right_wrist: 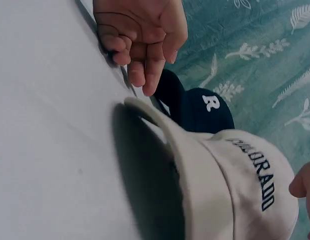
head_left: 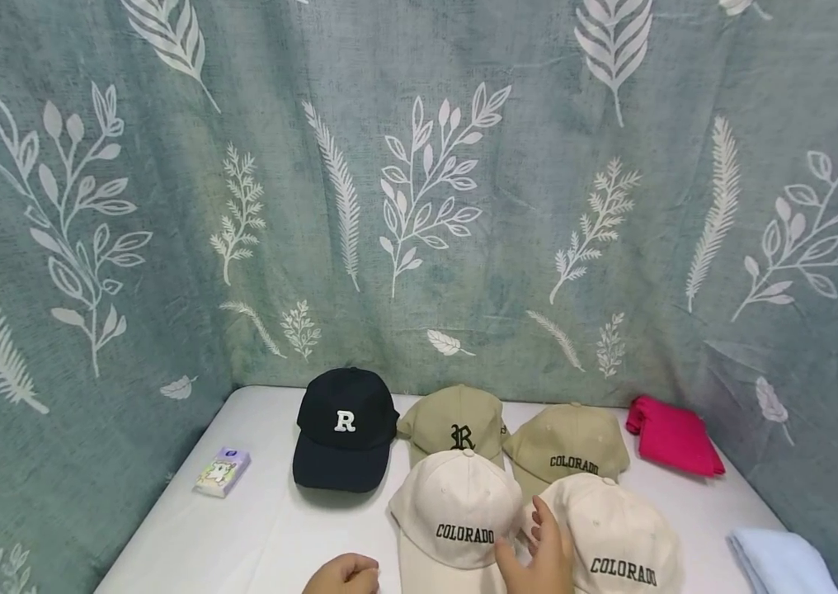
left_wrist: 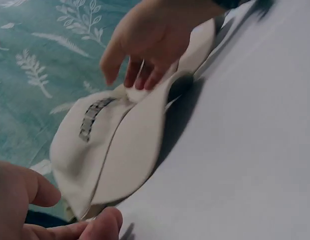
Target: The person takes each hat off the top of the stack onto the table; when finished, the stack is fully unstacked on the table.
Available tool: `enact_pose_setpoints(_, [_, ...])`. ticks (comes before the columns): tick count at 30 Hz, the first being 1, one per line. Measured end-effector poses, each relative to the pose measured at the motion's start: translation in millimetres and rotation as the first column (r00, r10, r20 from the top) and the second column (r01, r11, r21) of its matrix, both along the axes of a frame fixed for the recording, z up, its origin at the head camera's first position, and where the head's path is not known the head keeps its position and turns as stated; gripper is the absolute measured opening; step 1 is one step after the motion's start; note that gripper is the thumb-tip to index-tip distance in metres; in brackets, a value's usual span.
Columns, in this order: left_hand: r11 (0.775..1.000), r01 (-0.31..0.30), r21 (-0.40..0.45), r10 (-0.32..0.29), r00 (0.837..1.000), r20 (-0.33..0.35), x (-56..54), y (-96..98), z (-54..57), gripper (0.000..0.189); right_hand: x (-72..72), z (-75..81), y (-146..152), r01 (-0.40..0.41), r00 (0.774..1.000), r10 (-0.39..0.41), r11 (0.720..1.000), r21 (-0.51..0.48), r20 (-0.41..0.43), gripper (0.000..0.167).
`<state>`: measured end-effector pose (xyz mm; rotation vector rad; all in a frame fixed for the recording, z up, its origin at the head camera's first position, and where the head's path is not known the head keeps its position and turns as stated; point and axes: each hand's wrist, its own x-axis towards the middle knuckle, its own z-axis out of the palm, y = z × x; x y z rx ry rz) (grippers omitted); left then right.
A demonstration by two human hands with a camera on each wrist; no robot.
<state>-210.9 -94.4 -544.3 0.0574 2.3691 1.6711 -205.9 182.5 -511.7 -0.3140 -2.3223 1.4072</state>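
Observation:
A cream baseball cap [head_left: 456,503] lettered COLORADO sits at the front middle, its brim toward me. My right hand [head_left: 540,554] is at that cap's right side, thumb apart from the fingers, between it and a second cream COLORADO cap [head_left: 623,536]. Whether its thumb touches the crown, I cannot tell. Left of the front cap's brim, my left hand [head_left: 345,575] holds nothing, its fingers loosely bent. In the left wrist view, the left hand's thumb and fingers [left_wrist: 105,224] are near a cream cap's brim [left_wrist: 137,145]. The right wrist view shows the front cap [right_wrist: 250,175] beside the right thumb [right_wrist: 300,187].
Behind stand a black cap [head_left: 345,429] with a white R, a khaki cap [head_left: 456,412] with a black R and a khaki COLORADO cap [head_left: 575,441]. A tissue pack [head_left: 222,472] lies left; a red folded cloth [head_left: 675,437] and a light blue cloth [head_left: 783,561] lie right.

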Motion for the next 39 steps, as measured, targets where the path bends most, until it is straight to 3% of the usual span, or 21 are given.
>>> enact_pose_setpoints(3, [0.993, -0.108, -0.049, 0.109, 0.994, 0.023, -5.2, -11.9, 13.1, 0.026, -2.0, 14.1, -5, -0.012, 0.999, 0.013, 0.999, 0.041, -0.043, 0.069])
enact_pose_setpoints(9, [0.973, -0.231, 0.002, 0.230, 0.971, 0.062, -22.0, -37.5, 34.9, 0.034, -14.7, 48.3, -15, -0.124, 0.990, 0.131, 0.986, 0.109, -0.058, 0.055])
enact_pose_setpoints(14, [0.926, -0.375, 0.048, 0.369, 0.924, 0.102, -44.2, -58.0, 42.9, 0.038, -37.9, 72.7, -25, -0.248, 0.966, 0.254, 0.964, 0.097, -0.053, 0.046])
enact_pose_setpoints(17, [0.887, -0.449, 0.113, 0.432, 0.890, 0.145, -56.2, -68.4, 43.0, 0.041, -57.2, 82.4, -35, -0.347, 0.936, 0.350, 0.935, 0.071, -0.034, 0.043])
enact_pose_setpoints(19, [0.874, -0.462, 0.152, 0.440, 0.884, 0.157, -62.4, -73.1, 41.2, 0.044, -69.4, 86.4, -44, -0.401, 0.916, 0.401, 0.916, 0.035, -0.007, 0.042])
enact_pose_setpoints(22, [0.867, -0.455, 0.204, 0.424, 0.888, 0.178, -71.4, -76.9, 35.9, 0.051, -85.1, 91.1, -60, -0.455, 0.888, 0.456, 0.890, -0.040, 0.052, 0.042])
enact_pose_setpoints(28, [0.857, -0.395, 0.331, 0.346, 0.917, 0.199, -83.2, -82.4, 23.6, 0.061, -113.8, 94.0, -98, -0.481, 0.853, 0.507, 0.856, -0.192, 0.123, 0.043])
enact_pose_setpoints(30, [0.842, -0.398, 0.363, 0.344, 0.916, 0.207, -83.6, -84.3, 19.7, 0.060, -122.3, 90.1, -110, -0.460, 0.858, 0.499, 0.853, -0.248, 0.123, 0.043])
enact_pose_setpoints(34, [0.826, -0.406, 0.391, 0.354, 0.914, 0.200, -82.5, -87.7, 15.2, 0.058, -140.7, 80.7, -129, -0.364, 0.897, 0.422, 0.873, -0.326, 0.128, 0.041])
enact_pose_setpoints(39, [0.818, -0.399, 0.415, 0.354, 0.917, 0.185, -85.3, -89.5, 13.9, 0.055, -160.9, 68.0, -145, -0.271, 0.934, 0.326, 0.912, -0.308, 0.144, 0.038])
